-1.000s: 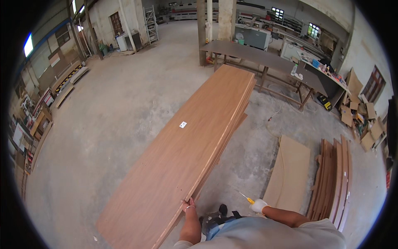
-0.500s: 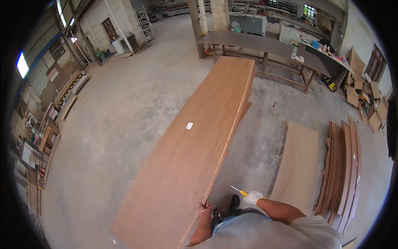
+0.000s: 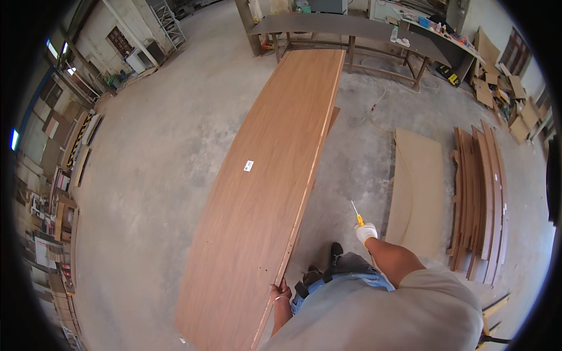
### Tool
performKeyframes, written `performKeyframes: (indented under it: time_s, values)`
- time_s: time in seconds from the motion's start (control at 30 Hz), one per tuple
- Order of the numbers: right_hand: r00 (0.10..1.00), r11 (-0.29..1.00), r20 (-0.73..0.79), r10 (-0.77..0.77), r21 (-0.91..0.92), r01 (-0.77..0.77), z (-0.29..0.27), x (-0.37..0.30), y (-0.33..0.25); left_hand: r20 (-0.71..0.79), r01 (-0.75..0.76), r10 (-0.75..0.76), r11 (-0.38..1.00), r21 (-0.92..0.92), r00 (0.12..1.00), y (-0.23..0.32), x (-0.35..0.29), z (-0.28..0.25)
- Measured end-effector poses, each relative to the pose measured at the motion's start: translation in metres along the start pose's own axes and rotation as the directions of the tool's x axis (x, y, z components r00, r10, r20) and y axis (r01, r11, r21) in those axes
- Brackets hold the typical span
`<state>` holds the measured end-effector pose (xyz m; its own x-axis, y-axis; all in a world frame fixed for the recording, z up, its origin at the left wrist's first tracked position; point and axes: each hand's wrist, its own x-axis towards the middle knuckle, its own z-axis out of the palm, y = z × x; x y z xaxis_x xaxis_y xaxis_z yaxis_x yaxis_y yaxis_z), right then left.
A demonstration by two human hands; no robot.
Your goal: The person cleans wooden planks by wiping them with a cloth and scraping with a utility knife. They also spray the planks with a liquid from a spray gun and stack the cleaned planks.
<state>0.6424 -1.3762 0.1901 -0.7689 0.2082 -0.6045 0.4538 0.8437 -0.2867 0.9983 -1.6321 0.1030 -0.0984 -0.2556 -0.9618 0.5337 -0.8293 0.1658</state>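
A long brown wooden panel (image 3: pixel 257 193) with a small white label lies stretched away from me, above the floor. At its right edge, near my body, my bare left hand (image 3: pixel 281 291) is closed around the edge, partly hidden by the panel. My right hand (image 3: pixel 366 232), in a white glove, is held out to the right, away from the panel. It is closed on a screwdriver (image 3: pixel 359 219) with a yellow handle and a thin metal shaft, its tip pointing forward. Small dark holes show in the panel's face near my left hand.
A long dark table (image 3: pixel 345 26) stands beyond the panel's far end. On the right lie a tan sheet (image 3: pixel 415 193) and a stack of brown boards (image 3: pixel 477 199). Cardboard scraps (image 3: pixel 497 88) are heaped at the far right. Boards and clutter (image 3: pixel 64 210) line the left wall.
The view has turned right and tilted down. My right hand has swung forward and outward with the screwdriver, whose tip now points ahead instead of toward the panel. My left hand stays at the panel's edge.
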Motion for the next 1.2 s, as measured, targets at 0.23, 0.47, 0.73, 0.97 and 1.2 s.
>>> performKeyframes:
  time_s: [0.23,0.47,0.73,0.97,1.2]
  values:
    - [0.71,0.624,0.394,-0.583,-0.342,0.702,0.038,-0.016,-0.03,-0.108,-0.034,0.036,0.999,0.017,0.993,0.019,-0.021,0.015]
    - [0.462,0.347,0.481,-0.745,-0.312,0.884,0.019,0.04,-0.047,-0.274,-0.174,0.173,0.984,0.021,0.946,0.034,-0.049,0.024]
    - [0.906,0.901,0.199,-0.373,-0.155,0.405,-0.078,0.174,-0.057,-0.407,-0.259,0.272,0.962,0.088,0.872,0.014,-0.029,0.017]
    - [0.907,0.914,0.287,-0.309,-0.174,0.366,-0.177,0.243,-0.008,-0.577,-0.2,0.246,0.969,0.143,0.779,-0.063,0.029,0.116]
    - [0.911,0.933,0.292,-0.291,-0.122,0.338,-0.207,0.289,-0.017,-0.247,0.061,0.046,0.91,0.409,0.968,-0.255,0.1,0.373]
